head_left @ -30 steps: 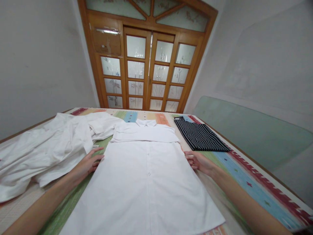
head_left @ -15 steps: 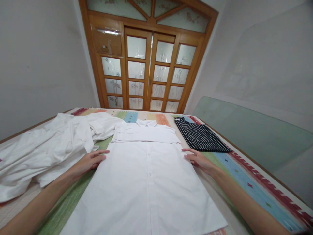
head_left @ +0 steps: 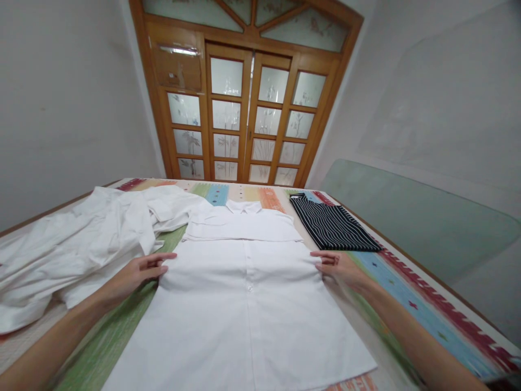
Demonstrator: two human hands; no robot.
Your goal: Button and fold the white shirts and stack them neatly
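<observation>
A white button-up shirt (head_left: 220, 304) lies front side up on the patterned cloth, its collar pointing away from me. The sleeves are folded across its chest. My left hand (head_left: 146, 270) pinches the shirt's left edge just below the folded sleeves, thumb and fingers closed on the fabric. At the opposite edge, level with it, my right hand (head_left: 340, 267) grips the shirt in the same way. Between them the fabric is drawn taut, with slight creases. The lower hem spreads toward me, part of it beyond the picture's bottom.
Left of the shirt lies a rumpled heap of white clothing (head_left: 109, 233). A folded black-and-white striped garment (head_left: 331, 222) sits at the far right. Colourful patterned cloth (head_left: 391, 282) covers the surface. A pale green panel (head_left: 411, 217) stands along the right wall; wooden glazed doors (head_left: 248, 119) are behind.
Both hands have slid slightly toward me along the shirt's edges and closed on the fabric. The cloth between them has bunched and lifted a little at the sides.
</observation>
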